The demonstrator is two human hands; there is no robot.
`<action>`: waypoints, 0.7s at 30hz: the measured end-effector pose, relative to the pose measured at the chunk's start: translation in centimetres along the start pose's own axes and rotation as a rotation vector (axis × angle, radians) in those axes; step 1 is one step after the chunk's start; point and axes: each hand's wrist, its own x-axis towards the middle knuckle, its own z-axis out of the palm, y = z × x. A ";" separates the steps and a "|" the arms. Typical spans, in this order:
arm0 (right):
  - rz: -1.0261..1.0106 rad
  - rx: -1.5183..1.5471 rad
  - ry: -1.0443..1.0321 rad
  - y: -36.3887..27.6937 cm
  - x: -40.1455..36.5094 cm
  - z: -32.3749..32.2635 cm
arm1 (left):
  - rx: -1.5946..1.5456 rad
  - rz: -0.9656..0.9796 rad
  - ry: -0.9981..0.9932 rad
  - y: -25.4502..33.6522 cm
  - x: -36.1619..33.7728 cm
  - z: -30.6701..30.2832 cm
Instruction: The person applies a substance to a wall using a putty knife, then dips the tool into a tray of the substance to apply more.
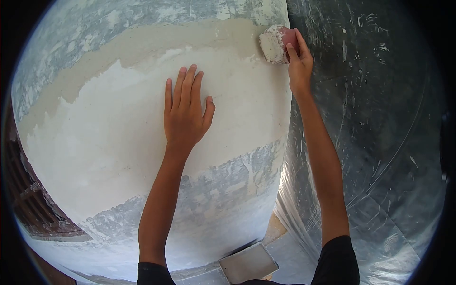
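Observation:
My left hand [184, 114] lies palm down against the wall [109, 152], its fingers stretched out and apart on the whitish plaster. At the upper right edge of that wall, my right hand [301, 69] grips a reddish putty scraper [289, 39] between thumb and fingers. A thick load of off-white putty [272, 45] covers the scraper's left side. Smooth pale plaster forms a broad band across the wall, with a darker beige strip [156, 33] along its upper border. Grey, streaky surface shows above and below the band.
Dark plastic sheeting [380, 118], spattered with white, hangs to the right of the wall edge. A shallow rectangular tray [249, 264] sits low, near my body. Brown slatted woodwork [35, 194] borders the wall at the left.

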 end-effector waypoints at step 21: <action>-0.060 0.070 0.085 2.5 1.0 -0.2 | 0.005 0.004 0.003 0.0 0.0 0.0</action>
